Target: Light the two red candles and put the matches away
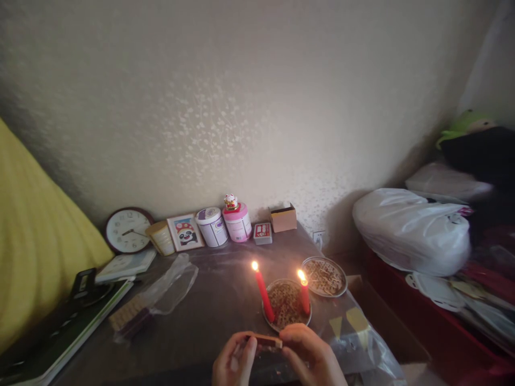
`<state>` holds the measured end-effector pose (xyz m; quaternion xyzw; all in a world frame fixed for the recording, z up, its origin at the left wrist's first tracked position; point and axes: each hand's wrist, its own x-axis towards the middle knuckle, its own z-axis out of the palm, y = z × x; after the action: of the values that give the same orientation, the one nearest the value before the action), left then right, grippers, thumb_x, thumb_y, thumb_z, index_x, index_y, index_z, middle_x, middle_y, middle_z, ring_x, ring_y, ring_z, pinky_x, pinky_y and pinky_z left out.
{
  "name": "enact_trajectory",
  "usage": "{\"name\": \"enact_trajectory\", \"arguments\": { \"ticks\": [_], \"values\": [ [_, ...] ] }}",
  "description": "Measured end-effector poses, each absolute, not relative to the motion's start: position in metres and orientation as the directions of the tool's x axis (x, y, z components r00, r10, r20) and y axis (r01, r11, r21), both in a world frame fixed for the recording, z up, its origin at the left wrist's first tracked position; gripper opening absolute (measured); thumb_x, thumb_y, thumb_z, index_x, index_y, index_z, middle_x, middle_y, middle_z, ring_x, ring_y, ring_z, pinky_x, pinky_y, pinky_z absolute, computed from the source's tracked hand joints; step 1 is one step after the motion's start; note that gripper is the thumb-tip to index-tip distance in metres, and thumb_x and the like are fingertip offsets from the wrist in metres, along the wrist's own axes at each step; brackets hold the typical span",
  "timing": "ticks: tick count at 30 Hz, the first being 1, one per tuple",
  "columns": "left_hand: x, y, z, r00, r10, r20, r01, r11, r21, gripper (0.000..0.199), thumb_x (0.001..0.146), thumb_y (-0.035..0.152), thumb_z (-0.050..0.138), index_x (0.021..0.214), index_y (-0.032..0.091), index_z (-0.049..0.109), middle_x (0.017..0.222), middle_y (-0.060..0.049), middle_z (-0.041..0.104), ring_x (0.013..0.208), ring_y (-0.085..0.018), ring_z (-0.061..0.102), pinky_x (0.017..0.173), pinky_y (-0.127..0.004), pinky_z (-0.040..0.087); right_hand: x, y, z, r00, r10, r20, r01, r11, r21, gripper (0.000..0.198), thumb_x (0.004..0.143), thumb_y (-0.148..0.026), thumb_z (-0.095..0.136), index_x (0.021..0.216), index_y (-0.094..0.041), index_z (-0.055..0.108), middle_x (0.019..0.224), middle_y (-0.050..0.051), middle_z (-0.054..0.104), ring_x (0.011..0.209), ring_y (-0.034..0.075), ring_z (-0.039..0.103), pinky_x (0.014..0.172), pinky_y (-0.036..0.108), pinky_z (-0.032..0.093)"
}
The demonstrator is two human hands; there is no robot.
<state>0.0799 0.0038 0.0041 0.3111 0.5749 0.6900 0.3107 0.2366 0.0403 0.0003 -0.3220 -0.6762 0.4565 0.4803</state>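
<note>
**Both hands pinching a small box in front of two lit candles**

We have our left hand (234, 360) and right hand (309, 355) closed on the two ends of a small flat box (265, 340), fingertips pressing inward so it hangs level between them, low in the view and just in front of the nearer dish (285, 303). We judge that the end-on hold keeps its long faces free and keeps our fingers short of the flames. The box looks brownish-orange on top with a darker side face; it is thin and rectangular, and any print on it is too dim to read. Whether it is slid partly open we cannot tell.

Two red candles stand in that dish, both alight: the taller candle (263, 292) leans left, the shorter candle (304, 296) stands at the right rim. A second dish (324, 276) with the same patterned surface sits just beyond to the right, apart from the first. The dark table (225, 300) carries a clear plastic bag (171, 287) on the left. Along the wall stand a clock (127, 231), a panda picture (185, 232), two round tubs (212, 227) and a cardboard box (283, 217), well away from the flames, likely simply stored there.
</note>
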Motion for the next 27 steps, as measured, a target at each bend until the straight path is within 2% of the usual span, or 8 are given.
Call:
{"name": "enact_trajectory", "arguments": {
  "ticks": [4,8,11,13,15,18,22,27],
  "values": [
    [0.075,0.002,0.009,-0.542,0.839,0.042,0.011,-0.042,0.999,0.047,0.062,0.067,0.069,0.054,0.021,0.066,0.048,-0.004,0.066,0.049,-0.020,0.061,0.050,-0.025,0.049,0.235,0.043,-0.002,-0.281,0.922,0.265,0.096,0.302,-0.949,0.028,0.088,-0.043,0.059,0.083,-0.019,0.072,0.078,0.006,0.070,0.073,0.019,0.066,0.068,0.025,0.053],
    [0.076,0.002,0.006,-0.519,0.854,0.025,0.022,-0.016,1.000,0.048,0.059,0.067,0.072,0.052,0.020,0.065,0.044,-0.003,0.064,0.043,-0.018,0.059,0.043,-0.024,0.047,0.234,0.042,0.000,-0.291,0.948,0.128,0.011,0.137,-0.991,0.035,0.084,-0.050,0.062,0.089,-0.017,0.072,0.082,0.008,0.074,0.077,0.022,0.067,0.069,0.027,0.052],
    [0.078,0.005,-0.005,-0.494,0.869,-0.019,-0.027,0.007,1.000,0.047,0.060,0.065,0.072,0.051,0.020,0.061,0.040,-0.001,0.059,0.038,-0.015,0.054,0.039,-0.023,0.045,0.233,0.043,0.002,-0.317,0.947,0.058,-0.059,0.041,-0.997,0.041,0.078,-0.056,0.065,0.087,-0.016,0.073,0.076,0.007,0.073,0.069,0.020,0.065,0.063,0.026,0.050],
    [0.080,0.007,-0.015,-0.523,0.852,-0.015,-0.063,-0.022,0.998,0.043,0.061,0.061,0.074,0.062,0.020,0.061,0.046,0.000,0.062,0.040,-0.015,0.056,0.039,-0.023,0.044,0.233,0.045,0.002,-0.308,0.951,0.031,-0.076,0.008,-0.997,0.044,0.077,-0.057,0.066,0.083,-0.015,0.073,0.067,0.004,0.070,0.061,0.017,0.060,0.058,0.024,0.047],
    [0.083,0.008,-0.026,-0.563,0.820,0.099,-0.009,-0.126,0.992,0.047,0.062,0.057,0.075,0.087,0.019,0.064,0.068,-0.004,0.071,0.052,-0.018,0.064,0.043,-0.024,0.049,0.232,0.047,0.000,-0.292,0.956,0.017,-0.066,-0.002,-0.998,0.045,0.076,-0.058,0.066,0.080,-0.014,0.074,0.060,0.002,0.065,0.056,0.014,0.055,0.053,0.023,0.043],
    [0.086,0.008,-0.040,-0.483,0.780,0.398,0.260,-0.306,0.916,0.064,0.066,0.053,0.073,0.119,0.021,0.058,0.101,-0.010,0.070,0.081,-0.024,0.070,0.064,-0.031,0.057,0.231,0.047,-0.003,-0.310,0.950,-0.027,-0.053,-0.046,-0.998,0.047,0.074,-0.059,0.066,0.078,-0.012,0.073,0.055,0.000,0.060,0.051,0.012,0.050,0.050,0.022,0.040],
    [0.083,0.008,-0.049,-0.252,0.741,0.622,0.509,-0.445,0.737,0.038,0.077,0.043,0.066,0.111,0.027,0.065,0.096,-0.006,0.072,0.085,-0.023,0.069,0.075,-0.033,0.056,0.229,0.046,-0.003,-0.335,0.939,-0.081,-0.035,-0.099,-0.994,0.047,0.072,-0.058,0.067,0.077,-0.012,0.073,0.062,0.003,0.065,0.056,0.015,0.056,0.054,0.025,0.044],
    [0.075,0.008,-0.045,-0.242,0.750,0.616,0.524,-0.433,0.734,0.032,0.074,0.042,0.070,0.102,0.027,0.068,0.084,-0.004,0.073,0.074,-0.021,0.069,0.069,-0.029,0.055,0.233,0.048,0.004,-0.268,0.962,-0.050,-0.005,-0.054,-0.999,0.043,0.073,-0.055,0.066,0.068,-0.013,0.071,0.054,0.000,0.059,0.051,0.013,0.050,0.050,0.023,0.040]
  ]
}}
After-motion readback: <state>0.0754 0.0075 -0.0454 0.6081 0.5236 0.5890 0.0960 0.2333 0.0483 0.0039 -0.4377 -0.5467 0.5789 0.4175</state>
